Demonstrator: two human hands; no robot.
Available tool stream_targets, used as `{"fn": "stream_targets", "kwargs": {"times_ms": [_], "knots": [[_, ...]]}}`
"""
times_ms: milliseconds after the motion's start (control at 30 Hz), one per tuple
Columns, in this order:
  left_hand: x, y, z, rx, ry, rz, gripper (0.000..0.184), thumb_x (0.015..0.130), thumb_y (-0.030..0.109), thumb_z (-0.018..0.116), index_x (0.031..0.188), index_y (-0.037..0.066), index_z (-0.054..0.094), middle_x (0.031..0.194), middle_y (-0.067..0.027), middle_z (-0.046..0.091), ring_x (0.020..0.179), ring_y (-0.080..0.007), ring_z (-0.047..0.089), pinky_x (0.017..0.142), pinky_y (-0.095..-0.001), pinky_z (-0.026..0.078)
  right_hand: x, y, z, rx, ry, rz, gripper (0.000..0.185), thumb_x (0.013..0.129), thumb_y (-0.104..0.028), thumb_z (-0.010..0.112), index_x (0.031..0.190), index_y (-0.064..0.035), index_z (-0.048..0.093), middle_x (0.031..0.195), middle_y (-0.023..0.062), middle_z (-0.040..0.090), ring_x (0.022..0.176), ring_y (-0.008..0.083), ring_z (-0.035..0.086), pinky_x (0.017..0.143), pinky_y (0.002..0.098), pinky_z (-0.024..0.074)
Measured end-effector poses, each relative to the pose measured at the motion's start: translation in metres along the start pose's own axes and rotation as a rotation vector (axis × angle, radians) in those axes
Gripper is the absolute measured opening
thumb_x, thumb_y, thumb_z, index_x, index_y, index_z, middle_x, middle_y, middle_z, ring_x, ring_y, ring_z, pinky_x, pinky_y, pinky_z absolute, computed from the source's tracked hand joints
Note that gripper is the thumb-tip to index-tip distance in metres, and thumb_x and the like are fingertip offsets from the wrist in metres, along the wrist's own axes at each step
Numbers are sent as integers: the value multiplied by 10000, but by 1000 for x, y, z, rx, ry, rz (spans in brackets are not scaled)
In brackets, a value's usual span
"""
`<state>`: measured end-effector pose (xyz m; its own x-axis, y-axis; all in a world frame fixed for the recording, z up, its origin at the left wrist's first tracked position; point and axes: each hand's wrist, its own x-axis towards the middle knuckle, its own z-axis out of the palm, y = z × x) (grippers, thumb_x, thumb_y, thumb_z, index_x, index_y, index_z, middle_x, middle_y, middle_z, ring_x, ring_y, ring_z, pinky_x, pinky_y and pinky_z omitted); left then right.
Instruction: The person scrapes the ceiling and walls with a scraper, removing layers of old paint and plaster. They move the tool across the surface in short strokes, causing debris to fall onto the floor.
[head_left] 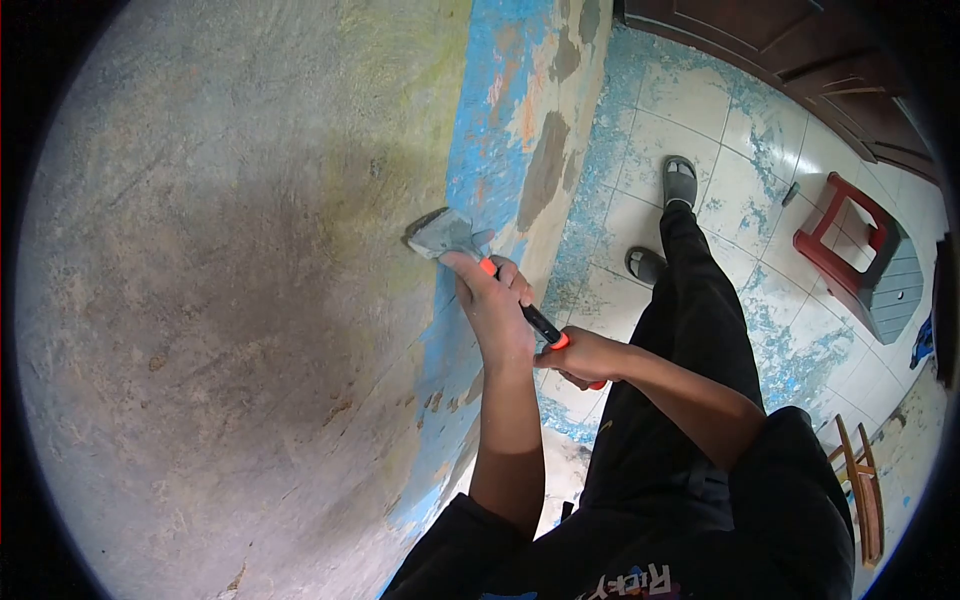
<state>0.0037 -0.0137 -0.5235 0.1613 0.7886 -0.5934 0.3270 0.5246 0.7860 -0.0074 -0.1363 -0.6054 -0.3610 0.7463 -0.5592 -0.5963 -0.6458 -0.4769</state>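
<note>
Our left hand (492, 295) and right hand (588, 355) both have their grip clamped around the scraper (541, 322), its blade (443, 233) at the wall (230, 280) beside the blue paint (490, 120), and we seem partway along, much of that wall looking bare but patchy blue remaining.

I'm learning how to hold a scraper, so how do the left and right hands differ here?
The left hand grips up near the blade, while the right hand holds the handle farther back, near its rear end. The left forearm runs up the picture, whereas the right forearm slants in from the lower right. Both hands are bare and grip the same scraper.
</note>
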Motion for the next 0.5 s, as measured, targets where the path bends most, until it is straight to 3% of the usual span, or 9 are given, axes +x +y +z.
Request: {"fn": "stream_targets", "kwargs": {"times_ms": [100, 200, 333, 500], "knots": [[-2, 1, -3, -17, -31, -6, 632, 1002, 660, 332, 1181, 77, 496, 678, 23, 359, 542, -92, 320, 523, -263, 297, -5, -7, 1, -26, -2, 10, 496, 937, -406, 621, 567, -111, 469, 446, 14, 409, 367, 140, 397, 398, 325, 331], [7, 10, 7, 129, -60, -15, 676, 990, 686, 312, 1158, 58, 497, 693, 16, 345, 537, -91, 319, 507, -263, 312, -5, -10, -4, 131, -142, 5, 495, 937, -410, 618, 566, -115, 473, 449, 14, 419, 372, 140, 404, 409, 324, 342], [5, 2, 3, -43, -72, -41, 669, 981, 693, 335, 1198, 81, 493, 679, 23, 368, 549, -93, 331, 525, -266, 308, 0, -6, -12, -14, -16, 19, 519, 931, -425, 619, 544, -123, 453, 435, 12, 404, 362, 146, 403, 405, 329, 340], [10, 2, -1, -54, -102, -40, 671, 977, 702, 330, 1185, 87, 496, 679, 24, 375, 546, -93, 335, 528, -268, 314, -5, -11, -11, 10, -56, 28, 519, 933, -421, 614, 548, -116, 447, 430, 12, 392, 357, 139, 390, 393, 330, 315]]}}
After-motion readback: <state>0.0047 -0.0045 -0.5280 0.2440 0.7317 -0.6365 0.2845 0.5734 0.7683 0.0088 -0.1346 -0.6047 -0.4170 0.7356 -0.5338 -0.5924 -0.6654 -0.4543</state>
